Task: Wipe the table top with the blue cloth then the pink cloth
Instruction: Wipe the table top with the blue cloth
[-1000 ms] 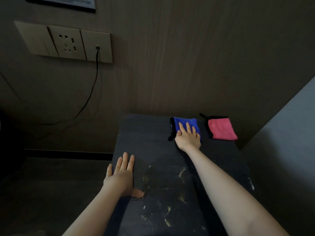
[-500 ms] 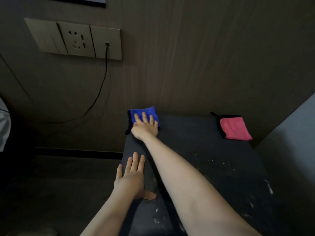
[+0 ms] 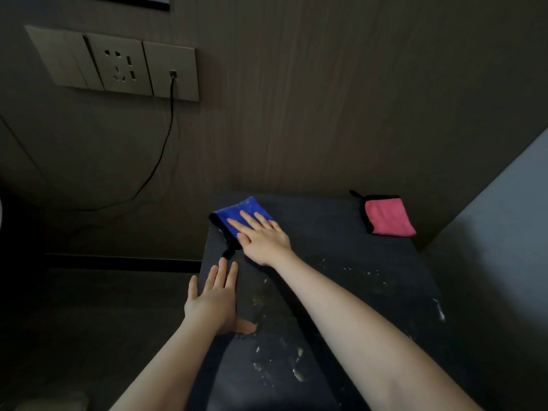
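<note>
The right hand (image 3: 262,237) lies flat on the blue cloth (image 3: 241,212), fingers straight and spread, pressing it down onto the worktop (image 3: 341,262) rather than gripping it. The cloth sits under the fingers and beyond them, at the far left corner of the top, with its black hanging loop trailing back toward the left hand (image 3: 213,298). That hand is also released, palm down with fingers together, resting on the left edge of the worktop just short of the cloth, seemingly to steady the body.

What the next stroke likely turns on: the pale crumbs and smears (image 3: 278,366) all lie on the wrist side of the right hand, nearer the person, running down the middle of the top and off to the right of the forearm. The cloth is at the far end of that dirty stretch, so a pull back toward the body would carry it over the mess.

The pink cloth (image 3: 387,216) lies untouched well to the right of the right hand, at the far right corner against the wall, and the right hand is the nearer one to it.
</note>
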